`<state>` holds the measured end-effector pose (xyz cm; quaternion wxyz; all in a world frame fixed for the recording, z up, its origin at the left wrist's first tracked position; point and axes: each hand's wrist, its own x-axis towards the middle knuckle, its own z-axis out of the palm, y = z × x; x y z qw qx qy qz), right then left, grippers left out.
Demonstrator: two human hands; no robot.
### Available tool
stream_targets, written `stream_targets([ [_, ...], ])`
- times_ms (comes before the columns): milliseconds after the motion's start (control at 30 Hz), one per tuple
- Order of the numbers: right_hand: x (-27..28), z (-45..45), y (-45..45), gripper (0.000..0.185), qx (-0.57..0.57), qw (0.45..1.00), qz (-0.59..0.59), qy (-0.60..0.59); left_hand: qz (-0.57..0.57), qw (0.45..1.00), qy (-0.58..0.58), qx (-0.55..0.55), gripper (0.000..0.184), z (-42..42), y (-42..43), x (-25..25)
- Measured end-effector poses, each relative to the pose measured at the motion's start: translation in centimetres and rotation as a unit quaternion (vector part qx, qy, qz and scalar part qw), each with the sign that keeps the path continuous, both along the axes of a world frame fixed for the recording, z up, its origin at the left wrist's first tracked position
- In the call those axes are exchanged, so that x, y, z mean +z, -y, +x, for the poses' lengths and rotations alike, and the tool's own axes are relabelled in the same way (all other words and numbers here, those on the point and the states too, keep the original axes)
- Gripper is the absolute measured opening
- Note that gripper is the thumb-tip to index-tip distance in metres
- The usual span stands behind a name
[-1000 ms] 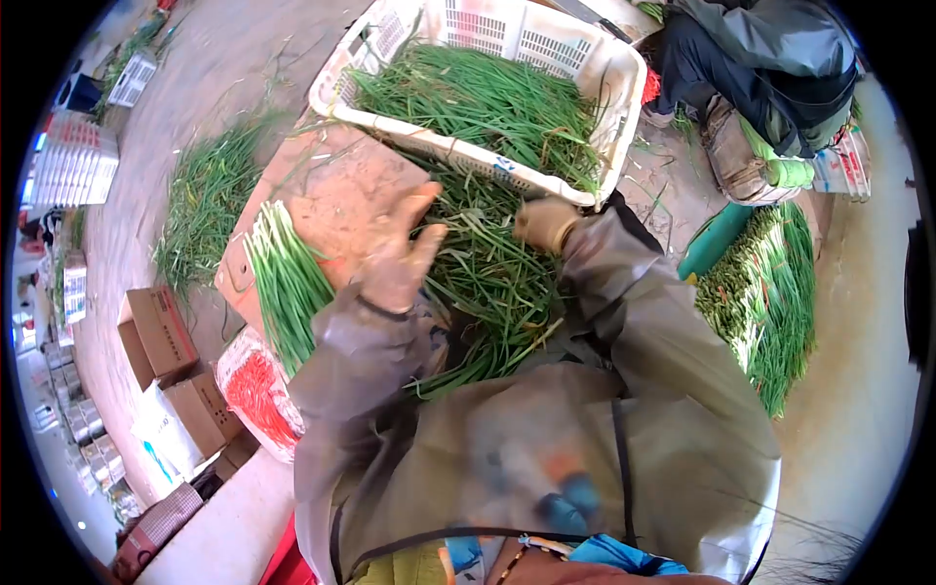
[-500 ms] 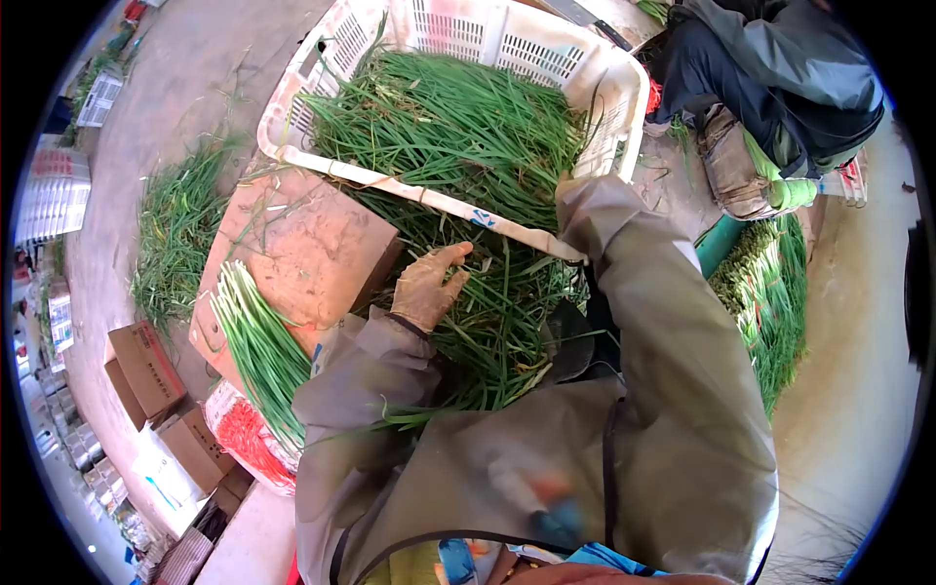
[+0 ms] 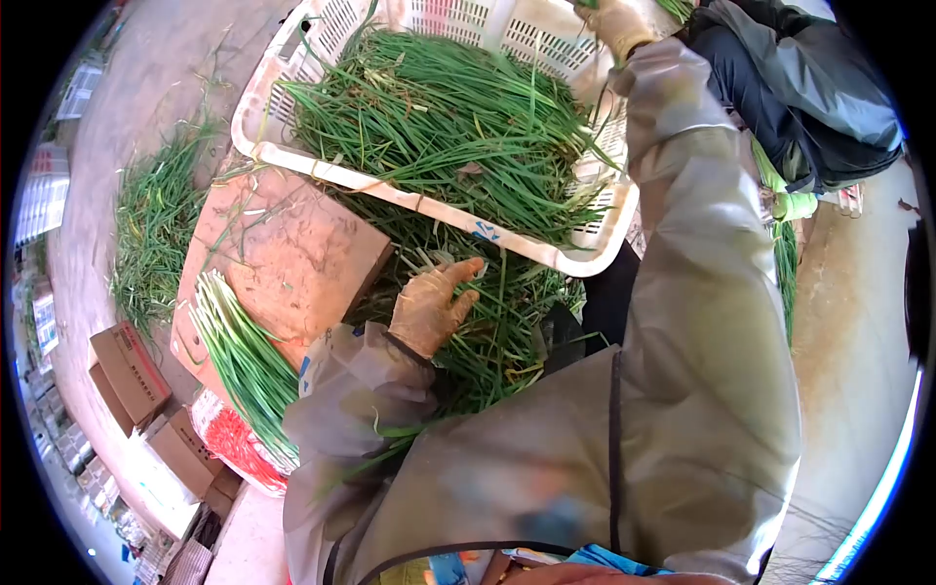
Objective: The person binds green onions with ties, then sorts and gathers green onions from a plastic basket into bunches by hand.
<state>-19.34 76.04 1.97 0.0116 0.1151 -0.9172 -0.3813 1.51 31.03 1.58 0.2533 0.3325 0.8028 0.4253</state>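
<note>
My left hand (image 3: 431, 308), in a tan glove, hovers over loose green stalks (image 3: 492, 336) below the crate, thumb and fingers apart and nothing held. Far forward, my right hand (image 3: 616, 24) reaches over the back right corner of the white crate (image 3: 409, 198); its fingers are partly cut off by the frame's top edge, with a bit of green beside them. Long green stalks (image 3: 448, 117) fill much of the crate. A neat bunch with pale ends (image 3: 244, 361) lies on the left edge of the brown board (image 3: 283, 258).
Red ties (image 3: 239, 444) lie below the board. Cardboard boxes (image 3: 129, 375) and scattered greens (image 3: 156, 229) are on the floor at left. At the upper right sits another person (image 3: 780, 88) in dark clothes. More greens (image 3: 786, 273) show beside my right sleeve.
My right hand has moved from the loose stalks, across the crate, to its far right corner. My left hand has shifted slightly, still apart-fingered. The view has shifted too.
</note>
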Motion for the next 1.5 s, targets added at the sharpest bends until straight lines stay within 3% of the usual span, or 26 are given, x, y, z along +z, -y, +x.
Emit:
stream_targets([
  [33, -1.5, -0.2, 1.0, 0.045, -0.122, 0.971, -0.203, 0.032, -0.007, 1.0, -0.002, -0.007, 0.038, -0.2, -0.2, 0.2],
  [133, -5.6, 2.8, 6.4, 0.052, -0.291, 0.875, -0.384, 0.04, -0.005, 1.0, -0.004, -0.008, 0.039, -0.2, -0.4, -0.2],
  [300, -13.9, 8.0, 9.0, 0.059, -0.395, 0.812, -0.42, 0.089, -0.035, 0.999, 0.009, -0.019, 0.038, -0.3, -0.5, -1.5],
  [533, -18.5, 9.2, 7.1, 0.073, -0.48, 0.76, -0.433, 0.063, -0.073, 0.996, 0.025, -0.04, 0.04, -0.7, -0.6, -1.8],
  [600, -19.8, 8.3, 6.5, 0.06, -0.55, 0.742, -0.369, 0.101, -0.074, 0.996, 0.027, -0.031, 0.04, -0.8, -0.7, -1.8],
  [633, -19.1, 7.8, 5.7, 0.039, -0.528, 0.733, -0.382, 0.195, -0.07, 0.997, 0.029, -0.029, 0.041, -0.8, -0.8, -1.7],
  [733, -14.9, 7.3, 8.3, 0.025, -0.521, 0.752, -0.373, 0.155, -0.065, 0.997, 0.036, -0.029, 0.041, -1.0, -0.9, -1.3],
  [867, -20.7, 8.7, 6.7, 0.026, -0.501, 0.777, -0.377, 0.052, -0.091, 0.994, 0.045, -0.037, 0.041, -1.2, -0.9, -0.4],
  [933, -21.8, 8.2, 5.7, 0.026, -0.513, 0.795, -0.306, 0.108, -0.075, 0.996, 0.043, -0.032, 0.041, -0.9, -0.8, -0.8],
  [1267, -10.5, 2.9, 2.8, 0.036, -0.414, 0.815, -0.392, 0.102, -0.031, 0.999, 0.021, -0.016, 0.04, -0.4, -0.1, -1.2],
  [1333, -7.2, 2.2, 3.2, 0.039, -0.364, 0.83, -0.389, 0.166, -0.022, 0.999, 0.017, -0.017, 0.04, -0.4, 0.0, -0.4],
  [1400, -1.9, 1.7, 4.5, 0.023, -0.248, 0.823, -0.415, 0.298, -0.018, 1.0, 0.011, -0.016, 0.04, -0.4, 0.2, 0.0],
  [1433, -0.7, 1.8, 4.4, 0.034, -0.27, 0.774, -0.507, 0.266, -0.02, 1.0, 0.008, -0.01, 0.038, -0.2, 0.4, -0.2],
  [1467, 0.3, 2.3, 4.5, 0.026, -0.265, 0.731, -0.572, 0.262, -0.023, 1.0, 0.004, -0.004, 0.036, -0.1, 0.5, -0.4],
  [1500, -0.9, 2.8, 3.2, 0.023, -0.009, 0.794, -0.542, 0.276, -0.005, 1.0, -0.004, 0.009, 0.036, 0.0, 0.6, -0.3],
])
